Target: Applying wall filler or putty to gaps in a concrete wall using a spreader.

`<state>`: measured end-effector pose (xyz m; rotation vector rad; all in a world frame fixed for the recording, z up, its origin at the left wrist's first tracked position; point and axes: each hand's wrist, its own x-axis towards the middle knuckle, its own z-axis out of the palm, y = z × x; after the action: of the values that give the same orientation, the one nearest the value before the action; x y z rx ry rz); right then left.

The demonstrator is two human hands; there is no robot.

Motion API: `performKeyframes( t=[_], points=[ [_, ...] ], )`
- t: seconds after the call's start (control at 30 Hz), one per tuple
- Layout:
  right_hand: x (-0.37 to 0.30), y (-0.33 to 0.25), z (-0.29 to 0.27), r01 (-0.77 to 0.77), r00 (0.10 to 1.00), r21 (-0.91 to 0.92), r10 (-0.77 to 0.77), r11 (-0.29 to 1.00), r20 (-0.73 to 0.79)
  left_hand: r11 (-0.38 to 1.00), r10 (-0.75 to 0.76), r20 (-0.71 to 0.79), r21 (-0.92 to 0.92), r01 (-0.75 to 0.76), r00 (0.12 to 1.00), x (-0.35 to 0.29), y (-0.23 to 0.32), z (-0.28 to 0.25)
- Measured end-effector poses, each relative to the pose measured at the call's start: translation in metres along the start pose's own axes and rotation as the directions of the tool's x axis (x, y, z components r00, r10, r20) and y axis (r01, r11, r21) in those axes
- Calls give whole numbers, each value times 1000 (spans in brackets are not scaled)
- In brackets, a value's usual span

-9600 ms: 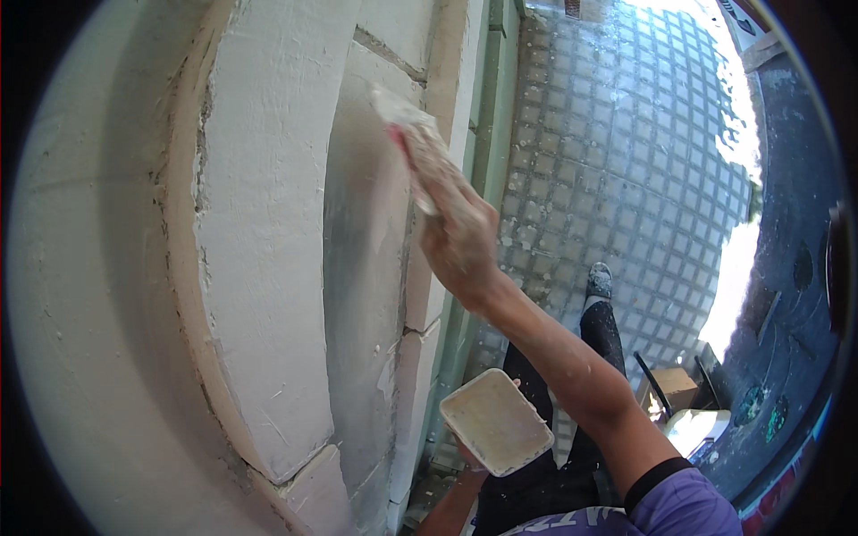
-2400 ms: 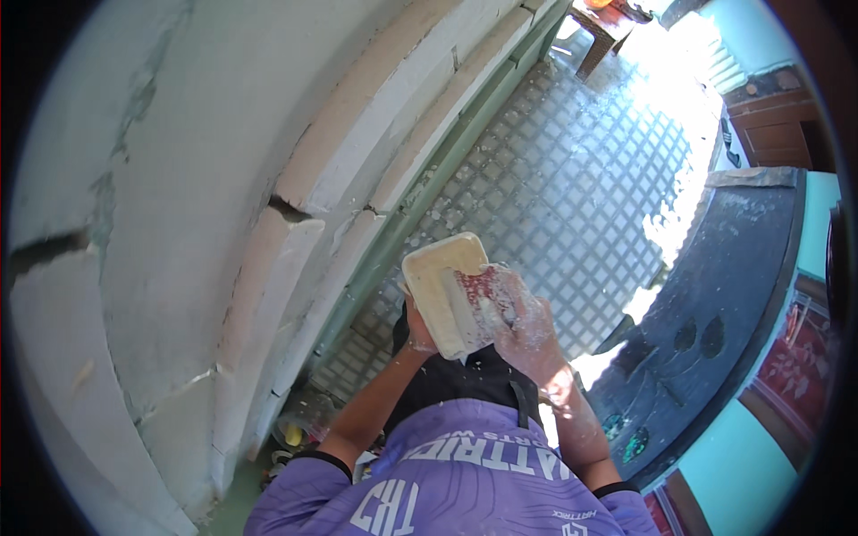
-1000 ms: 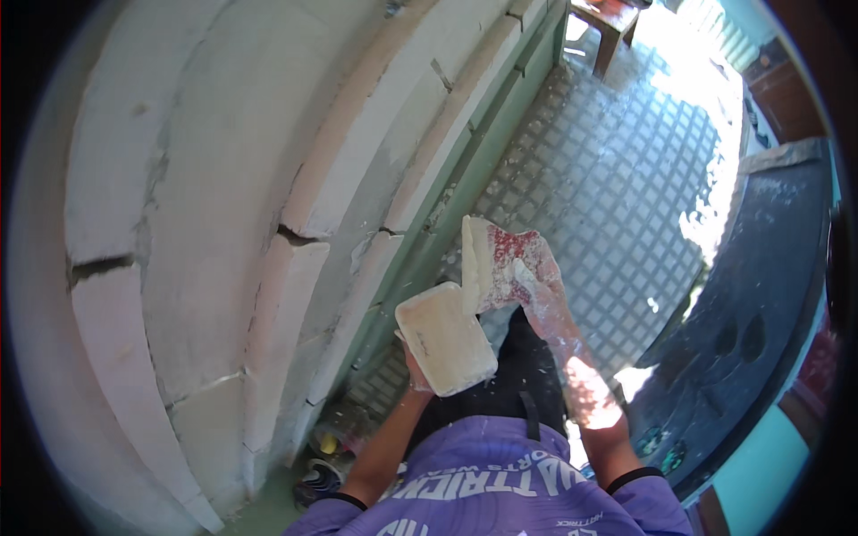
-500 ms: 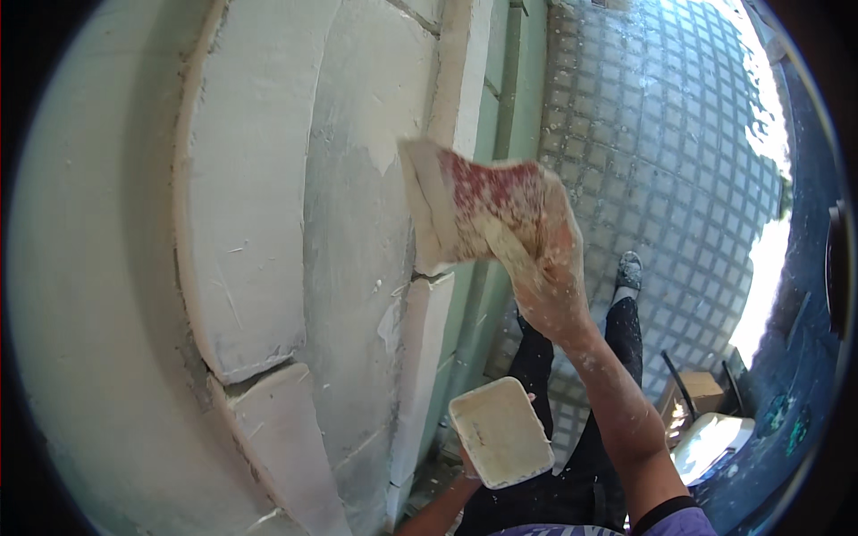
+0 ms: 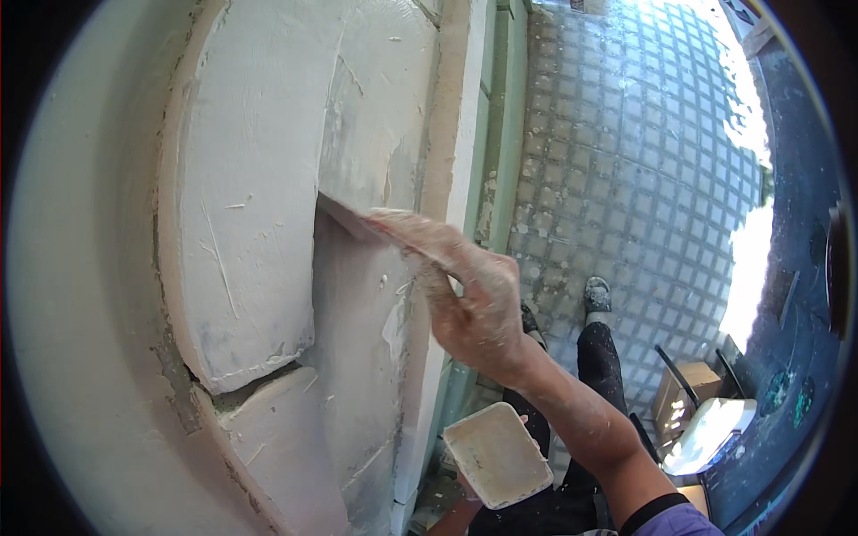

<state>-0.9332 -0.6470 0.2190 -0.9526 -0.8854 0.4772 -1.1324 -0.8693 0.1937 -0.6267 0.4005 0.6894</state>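
Note:
My right hand (image 5: 478,304) is closed around a wide, plaster-coated putty scraper (image 5: 353,219). The scraper is seen nearly edge-on, and its far edge meets the wall where a raised white panel (image 5: 250,196) borders a greyish plastered strip (image 5: 357,313). Lower down, my left hand (image 5: 467,488) holds a shallow rectangular tub (image 5: 500,460) in front of my legs. A pale film coats the inside of the tub. Most of that hand is hidden by the tub. White splashes spot my right hand and forearm.
A dark gap (image 5: 255,390) separates the panel from a lower pale block (image 5: 277,447). Pale green ledges (image 5: 500,170) run along the wall. Paving (image 5: 626,179) lies to the right, with a chair (image 5: 712,433) and a cardboard box (image 5: 684,393) near a blue surface (image 5: 791,295).
My right hand has swung left and slightly down, turning the scraper from face-on to edge-on against the wall. The tub has shifted slightly downward in the picture.

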Motion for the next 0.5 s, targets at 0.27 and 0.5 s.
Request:
performKeyframes(
  t=[0.27, 0.5],
  points=[
    [60, 38, -23, -145, 966, -38, 133, 989, -223, 919, -75, -70, 383, 96, 995, -14, 20, -45],
    [-20, 15, 10, -46, 999, -98, 48, 994, 18, 970, 187, 54, 150, -193, 981, 3, -16, -8]
  ],
)
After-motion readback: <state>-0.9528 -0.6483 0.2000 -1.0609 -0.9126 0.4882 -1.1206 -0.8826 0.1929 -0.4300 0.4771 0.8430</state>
